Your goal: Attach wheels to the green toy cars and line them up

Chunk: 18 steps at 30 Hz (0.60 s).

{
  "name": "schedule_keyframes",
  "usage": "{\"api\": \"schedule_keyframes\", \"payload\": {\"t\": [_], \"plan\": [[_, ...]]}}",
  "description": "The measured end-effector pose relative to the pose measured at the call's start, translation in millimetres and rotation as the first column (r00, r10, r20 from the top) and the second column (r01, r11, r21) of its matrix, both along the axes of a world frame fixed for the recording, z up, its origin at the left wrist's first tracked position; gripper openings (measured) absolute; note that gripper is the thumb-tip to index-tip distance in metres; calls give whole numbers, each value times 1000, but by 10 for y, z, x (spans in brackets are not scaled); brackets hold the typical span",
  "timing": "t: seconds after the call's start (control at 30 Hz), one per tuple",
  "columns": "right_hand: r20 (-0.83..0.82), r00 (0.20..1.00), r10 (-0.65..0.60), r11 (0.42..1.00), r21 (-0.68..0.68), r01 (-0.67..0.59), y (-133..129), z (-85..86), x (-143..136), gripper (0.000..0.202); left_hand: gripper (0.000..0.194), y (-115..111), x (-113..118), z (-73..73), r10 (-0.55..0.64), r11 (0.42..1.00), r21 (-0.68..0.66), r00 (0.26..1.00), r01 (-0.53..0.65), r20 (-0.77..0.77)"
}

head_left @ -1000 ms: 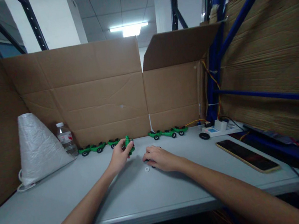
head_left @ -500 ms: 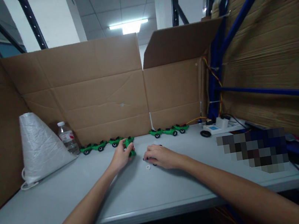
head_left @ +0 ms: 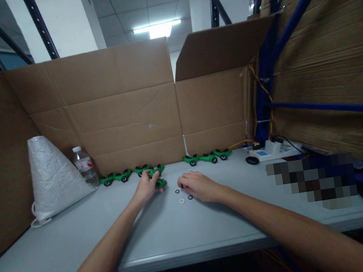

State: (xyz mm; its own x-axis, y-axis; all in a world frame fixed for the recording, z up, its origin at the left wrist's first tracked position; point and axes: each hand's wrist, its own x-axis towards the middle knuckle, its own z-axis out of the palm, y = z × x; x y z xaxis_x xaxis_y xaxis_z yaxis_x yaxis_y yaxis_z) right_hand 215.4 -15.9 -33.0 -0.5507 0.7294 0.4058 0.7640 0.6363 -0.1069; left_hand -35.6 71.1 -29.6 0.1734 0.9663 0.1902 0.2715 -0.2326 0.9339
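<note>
My left hand (head_left: 145, 187) is closed round a green toy car part (head_left: 160, 183), which sticks out past the thumb just above the table. To its right, my right hand (head_left: 200, 186) reaches low over the tabletop with its fingertips drawn together. Something small and dark shows at those fingertips, too hidden to name. In front of the right hand lie a small black ring (head_left: 177, 191), another black ring (head_left: 190, 197) and a white ring (head_left: 182, 201). Green toy cars (head_left: 122, 176) with black wheels stand behind my left hand.
More green toy cars (head_left: 208, 158) stand along the cardboard wall (head_left: 124, 117). A white bag (head_left: 55, 182) and a water bottle (head_left: 84, 166) are at the left. On the right are a black disc (head_left: 252, 160), a white power strip (head_left: 273, 153) with cables and a blue frame (head_left: 262, 119).
My right hand has shifted slightly back from the rings, so both black rings show fully. The green car part in my left hand has turned and tilted. The view has moved a little.
</note>
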Motion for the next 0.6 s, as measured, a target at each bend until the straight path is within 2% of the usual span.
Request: {"api": "schedule_keyframes", "payload": {"t": [0.07,0.23,0.4,0.47,0.6], "plan": [[10,998,-65,998,10,65,-5,5,6,16,47,8,-1,3,48,999,4,997,-48,-53],[38,975,-218,976,37,216,-19,18,29,13,43,47,-58,-32,114,987,129,986,-99,-118],[97,943,-320,947,11,320,-8,16,43,15,50,73,-72,-102,77,994,88,985,-64,-153],[86,950,-300,954,18,300,-11,29,42,17,49,70,-62,-114,58,996,81,982,-44,-178],[55,984,-168,986,-1,169,-38,72,29,8,45,41,-45,-91,25,997,76,981,-11,-192]]}}
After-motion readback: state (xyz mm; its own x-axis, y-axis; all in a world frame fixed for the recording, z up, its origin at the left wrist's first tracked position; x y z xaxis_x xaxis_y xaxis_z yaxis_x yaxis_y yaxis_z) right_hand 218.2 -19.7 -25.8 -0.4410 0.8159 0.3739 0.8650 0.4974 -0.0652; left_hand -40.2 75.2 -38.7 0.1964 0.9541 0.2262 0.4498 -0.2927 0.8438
